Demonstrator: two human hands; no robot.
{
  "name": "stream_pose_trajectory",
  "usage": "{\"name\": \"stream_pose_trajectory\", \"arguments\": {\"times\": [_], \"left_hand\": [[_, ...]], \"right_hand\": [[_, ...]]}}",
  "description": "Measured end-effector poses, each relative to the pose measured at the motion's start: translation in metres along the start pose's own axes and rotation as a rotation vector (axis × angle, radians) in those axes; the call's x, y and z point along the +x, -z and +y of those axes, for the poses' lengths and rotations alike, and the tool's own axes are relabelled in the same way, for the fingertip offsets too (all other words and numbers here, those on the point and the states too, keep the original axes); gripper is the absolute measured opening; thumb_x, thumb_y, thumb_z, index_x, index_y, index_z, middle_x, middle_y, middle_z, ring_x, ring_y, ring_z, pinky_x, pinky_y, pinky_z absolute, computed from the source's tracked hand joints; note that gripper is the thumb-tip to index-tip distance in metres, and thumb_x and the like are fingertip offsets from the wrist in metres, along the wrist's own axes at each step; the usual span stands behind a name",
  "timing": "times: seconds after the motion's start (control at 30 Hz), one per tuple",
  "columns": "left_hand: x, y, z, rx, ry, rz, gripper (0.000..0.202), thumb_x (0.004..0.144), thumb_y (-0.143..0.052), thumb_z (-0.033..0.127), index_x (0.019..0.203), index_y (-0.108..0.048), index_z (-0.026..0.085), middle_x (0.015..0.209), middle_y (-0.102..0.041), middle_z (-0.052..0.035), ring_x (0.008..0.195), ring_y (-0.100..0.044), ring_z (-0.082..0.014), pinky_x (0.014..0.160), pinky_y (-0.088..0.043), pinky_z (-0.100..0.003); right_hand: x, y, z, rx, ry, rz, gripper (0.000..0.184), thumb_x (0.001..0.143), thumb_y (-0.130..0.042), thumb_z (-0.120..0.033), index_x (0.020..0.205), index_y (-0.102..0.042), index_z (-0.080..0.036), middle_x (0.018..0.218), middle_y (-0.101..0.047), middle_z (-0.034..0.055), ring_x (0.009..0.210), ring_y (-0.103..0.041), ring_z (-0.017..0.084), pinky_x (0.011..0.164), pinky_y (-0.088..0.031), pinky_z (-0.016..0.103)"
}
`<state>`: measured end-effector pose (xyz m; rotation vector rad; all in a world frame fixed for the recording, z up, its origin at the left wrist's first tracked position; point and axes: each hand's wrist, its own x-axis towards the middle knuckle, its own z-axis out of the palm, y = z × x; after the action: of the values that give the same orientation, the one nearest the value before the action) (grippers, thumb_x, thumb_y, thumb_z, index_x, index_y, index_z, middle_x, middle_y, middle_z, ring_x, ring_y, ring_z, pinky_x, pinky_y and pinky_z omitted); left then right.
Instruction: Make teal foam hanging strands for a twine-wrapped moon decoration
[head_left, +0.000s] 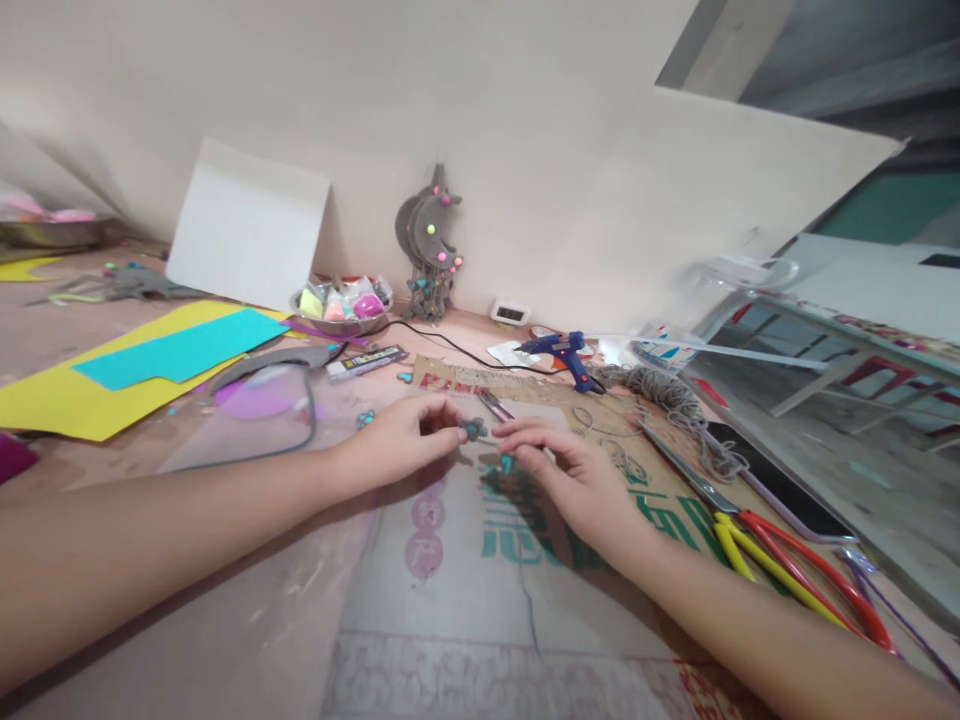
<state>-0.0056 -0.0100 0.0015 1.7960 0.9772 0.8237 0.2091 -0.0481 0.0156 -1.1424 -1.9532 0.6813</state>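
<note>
Between the thumb and fingers of my left hand (424,440) is a small grey-and-teal flower-shaped piece (474,430). Close to its right, my right hand (566,465) has its fingers bent in a pinch around a small turquoise piece (507,464), whose shape is partly hidden. A thin grey string (529,600) runs below the right hand over the printed plastic sheet (450,610). Just beyond the fingertips lies a small cutter-like tool (495,405). Another small turquoise piece (365,419) lies behind my left wrist.
At the right are scissors (739,520), a phone (787,485) and a heap of grey cord (667,395). A blue glue gun (566,350) lies behind. A moon-shaped hanging ornament (431,230) is against the wall. Yellow sheets (45,400) and a bowl of coloured packets (352,322) stand left.
</note>
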Motion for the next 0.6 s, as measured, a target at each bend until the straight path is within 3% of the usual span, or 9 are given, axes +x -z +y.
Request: {"name": "stream_pose_trajectory", "arguments": {"times": [0.07, 0.17, 0.37, 0.6], "left_hand": [[-0.002, -0.001, 0.002, 0.012, 0.004, 0.006, 0.012, 0.080, -0.055, 0.029, 0.080, -0.058, 0.017, 0.063, -0.057, 0.0019, 0.057, -0.051, -0.0114, 0.054, -0.040, -0.023], [-0.005, -0.002, 0.004, -0.005, 0.005, -0.003, 0.013, 0.081, -0.056, 0.030, 0.082, -0.059, 0.017, 0.064, -0.059, 0.0016, 0.057, -0.052, -0.0117, 0.054, -0.041, -0.023], [-0.005, -0.002, 0.001, 0.009, -0.025, -0.008, 0.018, 0.082, -0.056, 0.034, 0.080, -0.058, 0.016, 0.074, -0.062, -0.0015, 0.067, -0.057, -0.0137, 0.061, -0.044, -0.025], [-0.004, -0.004, -0.003, 0.001, -0.062, -0.057, 0.018, 0.082, -0.057, 0.033, 0.087, -0.062, 0.017, 0.081, -0.067, -0.0029, 0.073, -0.061, -0.0156, 0.064, -0.046, -0.025]], "right_hand": [[-0.001, 0.000, 0.001, 0.058, -0.088, 0.119, 0.019, 0.088, -0.051, -0.026, 0.089, -0.069, -0.021, 0.090, -0.070, 0.0037, 0.067, -0.061, 0.013, 0.065, -0.050, 0.028], [0.001, -0.003, 0.002, 0.202, -0.229, 0.126, 0.017, 0.084, -0.055, -0.029, 0.090, -0.067, -0.019, 0.073, -0.067, 0.0008, 0.048, -0.052, 0.008, 0.052, -0.046, 0.024], [0.008, -0.016, -0.001, 0.412, -0.392, 0.033, 0.024, 0.072, -0.069, -0.032, 0.091, -0.063, -0.017, 0.071, -0.067, -0.0003, 0.059, -0.065, 0.012, 0.061, -0.053, 0.027], [0.009, -0.023, -0.005, 0.388, -0.366, 0.018, 0.022, 0.075, -0.068, -0.037, 0.083, -0.063, -0.017, 0.063, -0.066, -0.0006, 0.057, -0.064, 0.012, 0.059, -0.053, 0.026]]}}
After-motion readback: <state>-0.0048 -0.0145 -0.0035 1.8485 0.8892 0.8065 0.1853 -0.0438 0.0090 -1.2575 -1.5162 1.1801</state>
